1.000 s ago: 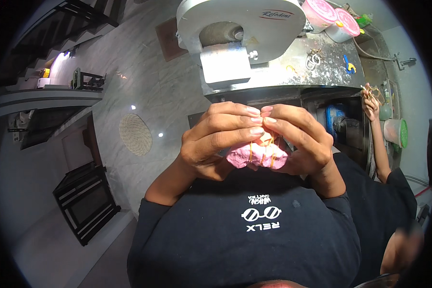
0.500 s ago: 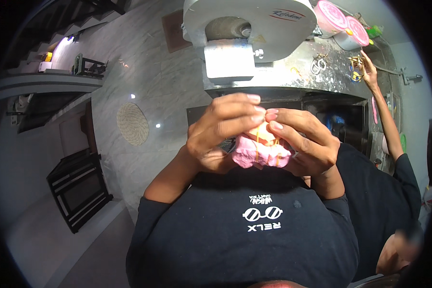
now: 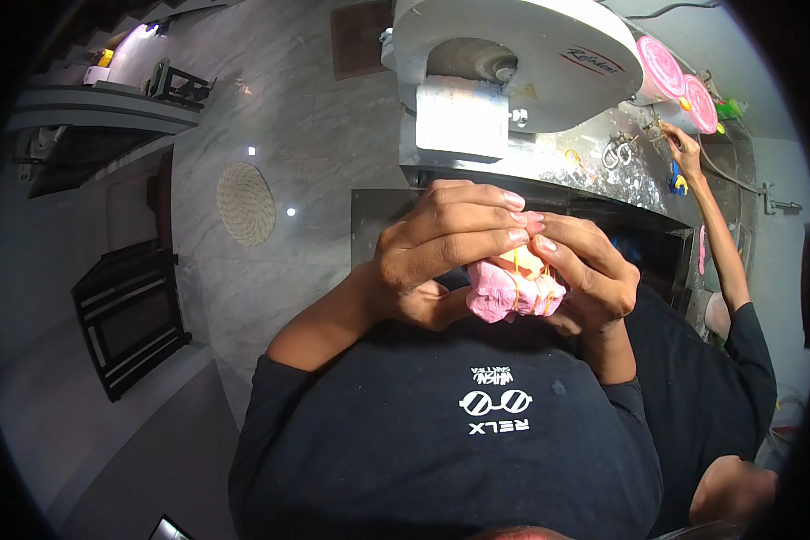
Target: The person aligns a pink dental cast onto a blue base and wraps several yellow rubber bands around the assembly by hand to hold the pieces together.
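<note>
A pink and peach plaster dental cast (image 3: pixel 515 292) is held up in front of my chest, with thin orange rubber bands stretched over it. My left hand (image 3: pixel 445 243) closes on its left side, fingertips along the top. From the right, my right hand (image 3: pixel 592 270) grips it, its fingertips meeting the left ones above the peach part. My palms and fingers hide the cast's ends and far side.
Beyond my hands stands a white trimmer machine (image 3: pixel 549 54) with a flat table (image 3: pixel 462 121) on a worn counter (image 3: pixel 558 148). At right, another person's hand (image 3: pixel 684 153) reaches over the counter by scissors (image 3: pixel 617 155) and pink-lidded tubs (image 3: pixel 661 68). A round woven mat (image 3: pixel 246 204) lies on the floor.
The view has shifted, so the machine and counter appear farther right. Both my hands keep their hold on the cast. The other person's hand has moved slightly over the counter.
</note>
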`<state>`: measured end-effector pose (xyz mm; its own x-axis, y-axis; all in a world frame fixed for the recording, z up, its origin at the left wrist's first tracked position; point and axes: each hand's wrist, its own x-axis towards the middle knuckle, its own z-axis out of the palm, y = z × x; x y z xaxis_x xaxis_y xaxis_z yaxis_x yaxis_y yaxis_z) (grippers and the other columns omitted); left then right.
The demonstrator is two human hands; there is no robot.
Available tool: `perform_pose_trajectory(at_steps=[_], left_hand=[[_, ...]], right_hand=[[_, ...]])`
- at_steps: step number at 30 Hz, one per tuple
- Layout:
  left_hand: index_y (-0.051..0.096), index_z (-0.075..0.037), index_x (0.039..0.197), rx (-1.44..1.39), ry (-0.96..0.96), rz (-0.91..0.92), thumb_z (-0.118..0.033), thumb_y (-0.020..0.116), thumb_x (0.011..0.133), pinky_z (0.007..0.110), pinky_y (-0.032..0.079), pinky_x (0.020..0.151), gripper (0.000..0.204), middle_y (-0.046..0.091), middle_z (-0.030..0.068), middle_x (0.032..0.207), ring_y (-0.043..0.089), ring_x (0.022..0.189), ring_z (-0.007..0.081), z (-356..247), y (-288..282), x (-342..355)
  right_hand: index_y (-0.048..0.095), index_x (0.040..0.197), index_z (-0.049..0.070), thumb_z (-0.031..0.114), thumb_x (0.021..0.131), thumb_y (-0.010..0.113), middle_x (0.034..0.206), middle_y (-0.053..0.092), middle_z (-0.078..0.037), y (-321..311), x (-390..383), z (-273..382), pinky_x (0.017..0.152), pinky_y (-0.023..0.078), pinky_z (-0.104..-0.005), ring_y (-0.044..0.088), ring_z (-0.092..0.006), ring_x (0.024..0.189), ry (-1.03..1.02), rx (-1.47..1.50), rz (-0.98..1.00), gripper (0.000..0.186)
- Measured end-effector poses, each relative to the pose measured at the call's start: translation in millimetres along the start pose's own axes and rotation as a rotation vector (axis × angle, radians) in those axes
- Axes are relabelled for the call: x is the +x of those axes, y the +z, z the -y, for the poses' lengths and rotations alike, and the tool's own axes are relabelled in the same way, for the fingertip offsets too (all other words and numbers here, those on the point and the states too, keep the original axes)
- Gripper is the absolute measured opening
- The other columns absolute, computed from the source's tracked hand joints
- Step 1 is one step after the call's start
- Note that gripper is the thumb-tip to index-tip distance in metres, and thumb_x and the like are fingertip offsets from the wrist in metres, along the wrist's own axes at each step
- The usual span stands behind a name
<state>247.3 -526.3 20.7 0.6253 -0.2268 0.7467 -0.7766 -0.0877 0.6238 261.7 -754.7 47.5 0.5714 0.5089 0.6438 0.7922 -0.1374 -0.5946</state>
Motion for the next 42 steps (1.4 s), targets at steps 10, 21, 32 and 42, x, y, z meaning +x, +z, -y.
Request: perform_pose_trajectory(at_steps=[10,21,32,42], left_hand=[[0.067,0.001,0.119,0.002,-0.126,-0.042,-0.031,0.091,0.077,0.043,0.055,0.098,0.058,0.069,0.0173,0.117,0.069,0.112,0.0341,0,4,12],[0.069,0.003,0.116,-0.062,-0.383,-0.104,-0.017,0.096,0.071,0.032,0.055,0.090,0.055,0.067,0.0148,0.114,0.068,0.106,0.0218,-3,11,26],[0.068,0.006,0.118,-0.203,-0.353,-0.098,-0.014,0.093,0.075,0.037,0.051,0.102,0.054,0.067,0.0171,0.117,0.065,0.116,0.0276,1,7,14],[0.068,0.002,0.123,-0.144,-0.426,0.057,-0.018,0.090,0.079,0.040,0.054,0.100,0.053,0.068,0.0190,0.120,0.068,0.116,0.0322,-13,-6,-36]], right_hand=[[0.072,0.121,-0.009,0.022,0.077,0.084,0.115,0.072,-0.028,-6,0,-36,0.088,0.059,-0.0405,0.074,-0.0371,0.102,0.098,0.219,0.034,0.055],[0.071,0.126,-0.009,0.030,0.064,0.096,0.123,0.069,-0.025,8,-11,-47,0.102,0.049,-0.0390,0.067,-0.0312,0.115,0.469,0.530,-0.121,0.077],[0.072,0.124,-0.008,0.022,0.067,0.095,0.120,0.072,-0.026,3,5,-32,0.099,0.053,-0.0396,0.070,-0.0327,0.113,0.361,0.384,-0.022,0.068],[0.069,0.130,-0.004,0.022,0.083,0.079,0.120,0.069,-0.023,8,-12,-5,0.089,0.059,-0.0390,0.072,-0.0348,0.103,0.282,0.155,0.225,0.055]])
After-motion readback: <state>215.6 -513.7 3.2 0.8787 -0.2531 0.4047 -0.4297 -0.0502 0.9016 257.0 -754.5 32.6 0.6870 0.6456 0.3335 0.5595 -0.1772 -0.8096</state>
